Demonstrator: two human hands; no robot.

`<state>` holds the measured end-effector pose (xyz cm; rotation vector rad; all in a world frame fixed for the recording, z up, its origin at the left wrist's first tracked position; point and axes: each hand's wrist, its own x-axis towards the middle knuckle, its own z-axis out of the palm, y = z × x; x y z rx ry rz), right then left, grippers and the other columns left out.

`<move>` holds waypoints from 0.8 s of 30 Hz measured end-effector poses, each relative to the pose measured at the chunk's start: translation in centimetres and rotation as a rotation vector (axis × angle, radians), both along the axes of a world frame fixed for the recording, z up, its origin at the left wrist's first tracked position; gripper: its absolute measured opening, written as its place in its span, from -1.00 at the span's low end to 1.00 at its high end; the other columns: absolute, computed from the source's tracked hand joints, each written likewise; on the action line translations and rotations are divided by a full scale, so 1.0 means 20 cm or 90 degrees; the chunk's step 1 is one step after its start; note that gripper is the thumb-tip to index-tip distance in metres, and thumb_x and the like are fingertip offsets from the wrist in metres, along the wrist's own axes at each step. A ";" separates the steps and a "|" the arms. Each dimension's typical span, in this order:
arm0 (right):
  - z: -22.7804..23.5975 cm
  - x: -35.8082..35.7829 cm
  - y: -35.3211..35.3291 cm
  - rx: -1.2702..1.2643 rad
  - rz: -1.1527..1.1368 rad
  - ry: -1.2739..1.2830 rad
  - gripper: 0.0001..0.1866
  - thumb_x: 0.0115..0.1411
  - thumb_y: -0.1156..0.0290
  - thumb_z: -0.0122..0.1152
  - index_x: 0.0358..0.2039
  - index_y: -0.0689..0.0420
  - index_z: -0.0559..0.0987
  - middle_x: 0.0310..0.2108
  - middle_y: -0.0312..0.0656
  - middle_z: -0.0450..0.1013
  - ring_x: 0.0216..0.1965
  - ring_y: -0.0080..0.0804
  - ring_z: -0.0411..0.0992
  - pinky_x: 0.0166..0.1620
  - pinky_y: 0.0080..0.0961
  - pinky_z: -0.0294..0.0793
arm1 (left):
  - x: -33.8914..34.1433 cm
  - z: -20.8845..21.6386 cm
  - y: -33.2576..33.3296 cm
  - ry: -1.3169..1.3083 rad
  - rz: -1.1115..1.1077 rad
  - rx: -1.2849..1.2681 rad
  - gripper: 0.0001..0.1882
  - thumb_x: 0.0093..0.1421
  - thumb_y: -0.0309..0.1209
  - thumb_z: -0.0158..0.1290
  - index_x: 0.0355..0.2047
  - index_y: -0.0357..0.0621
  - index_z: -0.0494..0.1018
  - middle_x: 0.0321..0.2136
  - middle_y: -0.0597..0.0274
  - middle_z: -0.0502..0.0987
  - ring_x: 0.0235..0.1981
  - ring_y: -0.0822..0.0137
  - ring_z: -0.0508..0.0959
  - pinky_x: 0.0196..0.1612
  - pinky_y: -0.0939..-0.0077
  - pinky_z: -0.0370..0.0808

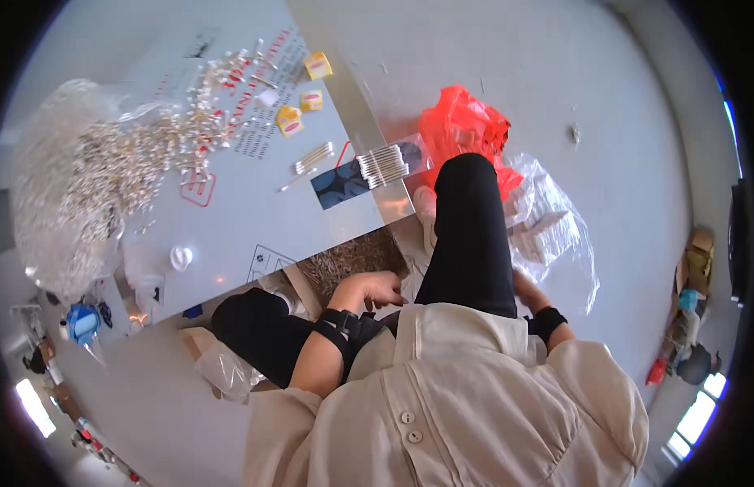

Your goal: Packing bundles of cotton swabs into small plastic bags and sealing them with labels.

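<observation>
White cotton swabs (pixel 382 165) are laid in a row at the table's (pixel 271 227) right edge, left of a red bag (pixel 462 122). The left hand (pixel 379 288) is held near a box (pixel 302 286); the right hand (pixel 529 292), near a clear bag (pixel 547 195), is partly hidden by the right thigh (pixel 474 243). Neither grip can be told.

The right hand (pixel 529 290) is partly hidden by the right leg (pixel 472 235), the box (pixel 303 289) is partly covered by the counter (pixel 247 215), and the swabs (pixel 121 166) inside the clear bag (pixel 46 231) are blurred together
</observation>
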<state>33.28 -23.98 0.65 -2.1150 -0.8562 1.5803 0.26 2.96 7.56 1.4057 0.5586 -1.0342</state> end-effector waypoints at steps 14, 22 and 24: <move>0.62 -0.68 1.19 0.206 -0.694 0.438 -0.71 0.21 0.20 0.27 -0.56 0.01 0.45 -0.62 -0.41 0.32 -0.61 -0.55 0.26 -0.55 -0.58 0.21 | -0.27 0.48 0.01 -0.372 0.562 0.609 -0.72 0.13 -0.42 0.19 -0.21 -0.34 0.47 -0.32 -0.08 0.60 -0.26 -0.02 0.62 -0.14 0.24 0.53; 0.40 -0.73 1.43 0.135 -0.727 0.451 -0.71 0.11 0.07 0.40 -0.50 -0.06 0.51 -0.57 -0.47 0.36 -0.55 -0.62 0.29 -0.44 -0.62 0.29 | -0.12 0.31 0.16 -0.322 0.323 0.902 -0.21 0.24 -0.12 0.06 0.35 -0.15 0.01 0.38 -0.02 -0.02 0.39 0.04 0.02 0.34 -0.04 0.01; 0.38 -0.74 1.49 0.203 -0.722 0.490 -0.76 0.13 0.13 0.39 -0.49 -0.09 0.51 -0.62 -0.52 0.31 -0.61 -0.70 0.24 -0.52 -0.68 0.24 | -0.07 0.27 0.20 -0.287 0.293 0.927 -0.15 0.25 0.01 -0.01 0.37 -0.21 -0.05 0.40 -0.01 -0.07 0.42 0.03 -0.05 0.37 -0.07 -0.10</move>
